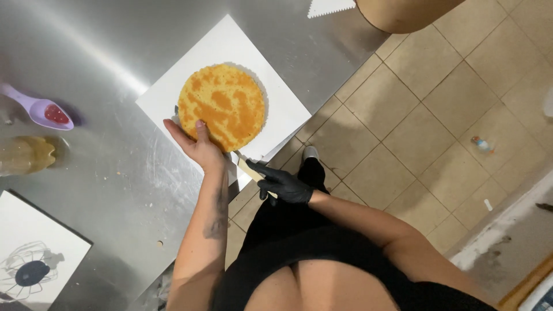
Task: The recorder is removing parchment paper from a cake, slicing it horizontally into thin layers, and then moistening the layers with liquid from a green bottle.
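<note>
Entry: person's torso in black, nearest the camera at the bottom edge, both forearms reaching up and away to the counter (115, 190) of brushed steel.

Left to right on the counter: a white board with a wire whisk (29, 273) at the lower left corner; a jar of yellowish liquid (29, 154); a lilac scoop (43, 110) holding something red; a white square board (271, 92) set cornerwise, one corner overhanging the counter edge.

Sponge cake (222, 106): round, golden, mottled, lying flat at the middle of the square board.

Left hand (196, 144): bare, open and flat, fingers spread against the near-left rim of the cake, thumb resting on its top; steadies, not clamped.

Right hand (285, 185): black glove, closed around the pale handle of a knife (247, 167).

Key relation: the knife's long axis runs from the right hand up-left toward the cake's near edge, blade level with the side, its tip hidden beneath the left hand. The left hand is the nearer to the cake.

Tiled floor (438, 115) at right.
</note>
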